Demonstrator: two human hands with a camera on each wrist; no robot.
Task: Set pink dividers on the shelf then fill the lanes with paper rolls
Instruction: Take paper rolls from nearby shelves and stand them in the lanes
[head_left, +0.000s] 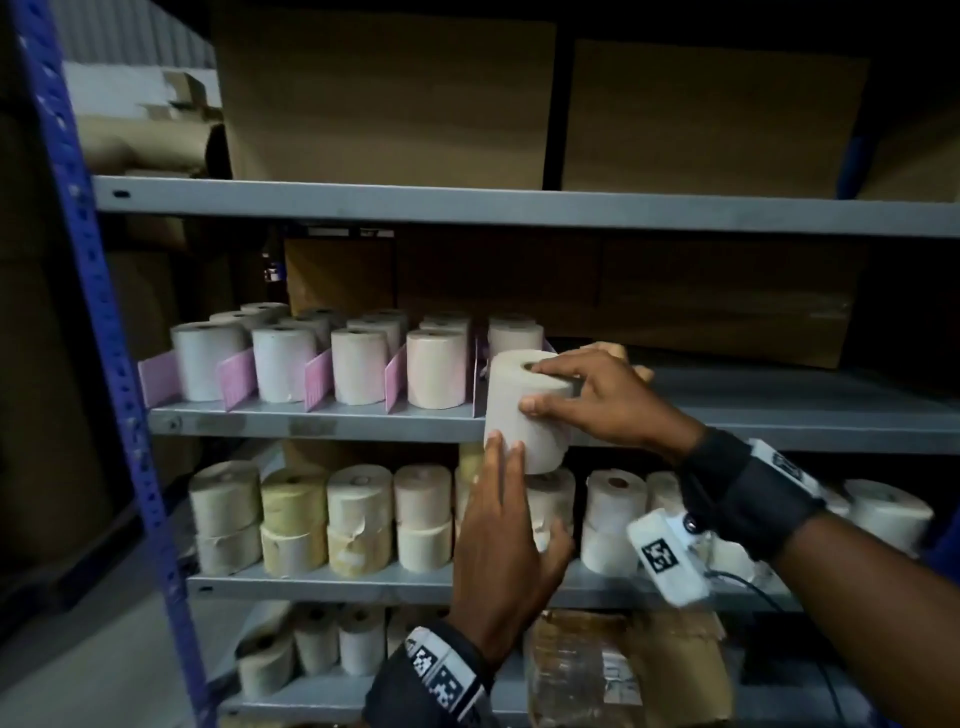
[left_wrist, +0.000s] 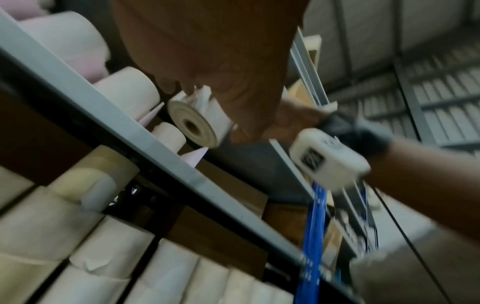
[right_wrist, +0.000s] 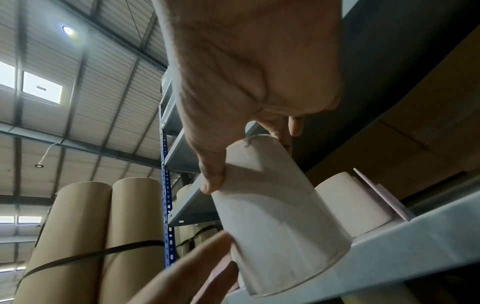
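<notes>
Several pink dividers (head_left: 236, 376) stand across the grey shelf (head_left: 322, 422), and white and pinkish paper rolls (head_left: 358, 366) fill the lanes between them. My right hand (head_left: 543, 387) grips a white paper roll (head_left: 519, 415), thumb on its side and a finger on top by the core hole. This roll is tilted at the shelf's front edge, just right of the last divider (head_left: 478, 379). My left hand (head_left: 501, 493) reaches up from below, its straight fingers touching the roll's lower side. The right wrist view shows the roll (right_wrist: 275, 226) leaning on the shelf lip.
The shelf below holds stacked cream and yellowish rolls (head_left: 358, 519). Cardboard boxes (head_left: 717, 301) stand behind the lanes and on the shelf above. A blue perforated upright (head_left: 98, 322) bounds the left side. A plastic-wrapped pack (head_left: 587, 670) lies on the lowest shelf.
</notes>
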